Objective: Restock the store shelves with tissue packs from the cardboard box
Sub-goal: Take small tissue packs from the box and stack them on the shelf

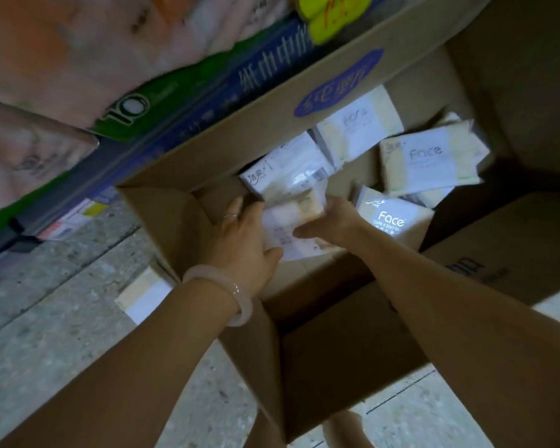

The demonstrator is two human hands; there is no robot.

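An open cardboard box (320, 360) stands on the floor with several white and cream tissue packs inside. Both my arms reach down into it. My left hand (243, 236), with a ring and a pale bangle on the wrist, grips the left side of a tissue pack (288, 226) near the box's left end. My right hand (332, 221) holds the same pack from the right, fingers curled over its top edge. Other packs marked "Face" lie to the right (430, 160) and just beyond my right hand (392, 221). Another pack (288, 171) lies above the held one.
The low store shelf (117, 147) runs along the upper left, stacked with large pink and green tissue bundles (78, 59) and a yellow price tag (333, 14). One tissue pack (146, 294) lies on the stone floor left of the box. A second cardboard box (505, 247) sits at right.
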